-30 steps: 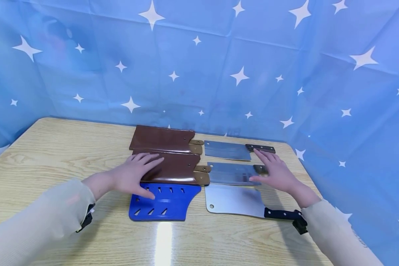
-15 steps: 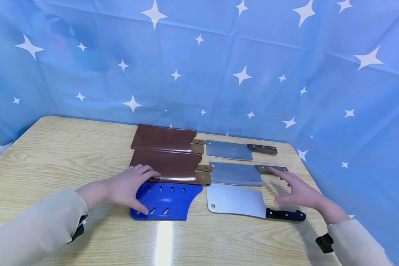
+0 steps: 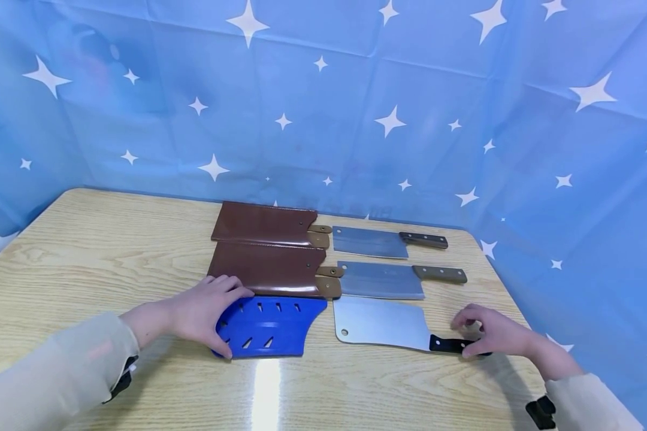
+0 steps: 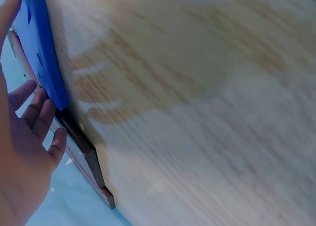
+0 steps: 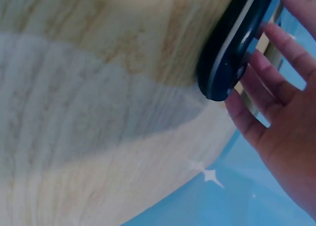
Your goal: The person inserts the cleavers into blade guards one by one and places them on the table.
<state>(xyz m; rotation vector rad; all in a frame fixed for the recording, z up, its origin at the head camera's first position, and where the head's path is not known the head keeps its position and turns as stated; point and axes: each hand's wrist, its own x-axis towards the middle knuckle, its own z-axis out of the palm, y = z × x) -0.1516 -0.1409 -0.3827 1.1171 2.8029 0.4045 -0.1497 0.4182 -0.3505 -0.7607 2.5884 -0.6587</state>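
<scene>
A blue plastic blade sheath [image 3: 275, 323] with slotted holes lies at the near left of the group. My left hand [image 3: 207, 314] spans its left end, thumb by the near corner and fingers by the far one. In the left wrist view, those fingers are loosely bent beside the sheath [image 4: 42, 48]. On the right lies a cleaver [image 3: 380, 323] with a bright blade and black handle. My right hand [image 3: 493, 330] is over the handle's end, thumb on the near side and fingers beyond. The right wrist view shows its fingers spread alongside the black handle [image 5: 232, 48].
Behind lie two brown leather sheaths [image 3: 266, 269] with tan straps. Right of them are a cleaver with a brown handle [image 3: 380, 279] and another with a dark handle [image 3: 369, 242]. A blue starred cloth [image 3: 323, 149] hangs behind the wooden table [image 3: 113, 251].
My right hand has moved from above the two farther cleavers toward me, down to the nearest cleaver's handle. The left hand has come back and down to the blue sheath's left end.
</scene>
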